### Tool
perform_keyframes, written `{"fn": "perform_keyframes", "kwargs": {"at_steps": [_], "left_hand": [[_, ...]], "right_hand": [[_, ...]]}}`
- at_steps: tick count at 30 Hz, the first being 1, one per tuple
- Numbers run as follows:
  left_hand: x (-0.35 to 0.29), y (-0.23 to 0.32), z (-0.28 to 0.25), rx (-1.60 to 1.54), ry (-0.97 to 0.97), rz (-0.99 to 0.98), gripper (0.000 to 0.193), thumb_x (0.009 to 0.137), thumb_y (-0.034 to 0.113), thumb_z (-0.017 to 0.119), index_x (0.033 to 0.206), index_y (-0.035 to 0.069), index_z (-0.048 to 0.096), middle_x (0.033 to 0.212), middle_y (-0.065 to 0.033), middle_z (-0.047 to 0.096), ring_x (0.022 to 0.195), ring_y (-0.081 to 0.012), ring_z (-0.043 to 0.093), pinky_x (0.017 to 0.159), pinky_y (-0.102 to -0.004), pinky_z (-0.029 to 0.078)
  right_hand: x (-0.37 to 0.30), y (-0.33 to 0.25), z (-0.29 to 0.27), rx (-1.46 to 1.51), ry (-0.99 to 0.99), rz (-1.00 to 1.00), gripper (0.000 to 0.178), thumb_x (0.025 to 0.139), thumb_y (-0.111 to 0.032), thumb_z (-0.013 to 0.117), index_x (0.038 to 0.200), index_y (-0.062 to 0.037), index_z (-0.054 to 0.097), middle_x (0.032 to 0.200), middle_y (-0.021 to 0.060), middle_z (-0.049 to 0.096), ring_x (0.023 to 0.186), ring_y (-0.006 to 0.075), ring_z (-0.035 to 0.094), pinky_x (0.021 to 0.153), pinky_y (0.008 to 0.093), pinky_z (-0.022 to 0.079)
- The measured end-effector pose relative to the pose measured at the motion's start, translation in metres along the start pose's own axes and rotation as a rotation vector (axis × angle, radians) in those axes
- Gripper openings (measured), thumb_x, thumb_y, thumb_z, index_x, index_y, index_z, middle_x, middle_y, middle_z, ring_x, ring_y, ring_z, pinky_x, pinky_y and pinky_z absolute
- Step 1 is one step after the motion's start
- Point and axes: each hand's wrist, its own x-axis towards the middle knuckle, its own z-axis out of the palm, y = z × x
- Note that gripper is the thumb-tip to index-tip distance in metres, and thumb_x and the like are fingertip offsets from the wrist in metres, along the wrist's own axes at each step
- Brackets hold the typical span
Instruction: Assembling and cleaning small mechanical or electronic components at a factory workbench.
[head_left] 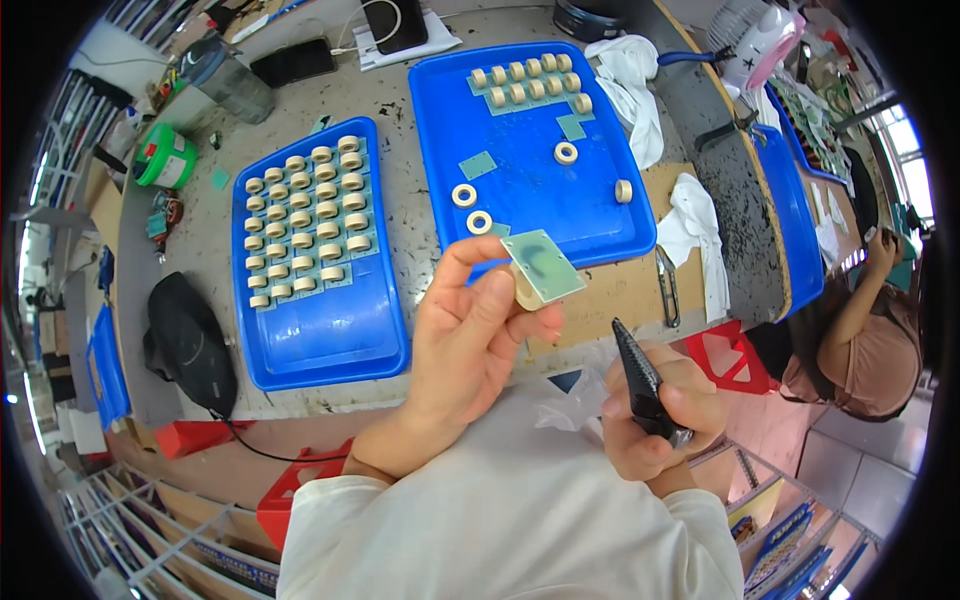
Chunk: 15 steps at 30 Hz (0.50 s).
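Observation:
Between the thumb and fingers of my left hand [452, 350] is a small square green circuit board [543, 266], tilted up. A cream ring [523, 292] shows just behind and below it, partly hidden by the fingers. My right hand [672, 412] is closed around a black tapered tool [640, 378] with a ridged surface. Its tip points up and away, apart from the board. Beyond my left hand, a blue tray [548, 185] holds rows of boards with rings, loose rings [479, 223] and loose boards [478, 165].
Another blue tray [320, 325] at left carries many ringed boards. White cloths [690, 220] and a black-handled cutter [667, 288] lie at right. A black pouch [190, 340], green tub [165, 158] and pitcher [225, 80] stand at left. Another person [865, 350] sits at far right.

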Motion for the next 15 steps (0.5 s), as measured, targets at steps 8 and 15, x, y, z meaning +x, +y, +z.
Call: {"fn": "perform_keyframes", "kwargs": {"at_steps": [8,15], "left_hand": [[-0.003,0.001,0.004,-0.199,0.025,-0.226,0.025,0.079,0.001,0.05,0.101,0.008,0.041,0.099,-0.0111,0.052,0.082,-0.0163,0.055,0.069,-0.0261,0.047],[-0.003,-0.009,0.001,0.101,-0.012,0.008,0.031,0.07,-0.011,0.054,0.095,0.001,0.038,0.094,-0.0136,0.052,0.069,-0.0163,0.058,0.056,-0.025,0.049]], "right_hand": [[-0.004,-0.005,-0.009,-0.078,-0.098,0.103,0.05,0.065,-0.014,0.07,0.106,-0.0074,0.042,0.065,0.0058,0.055,0.049,0.0195,0.052,0.049,0.0328,0.045],[0.012,-0.006,0.005,-0.268,-0.148,-0.048,0.049,0.056,0.004,0.069,0.099,-0.0062,0.047,0.066,0.0053,0.051,0.047,0.0203,0.049,0.042,0.0279,0.041]]}}
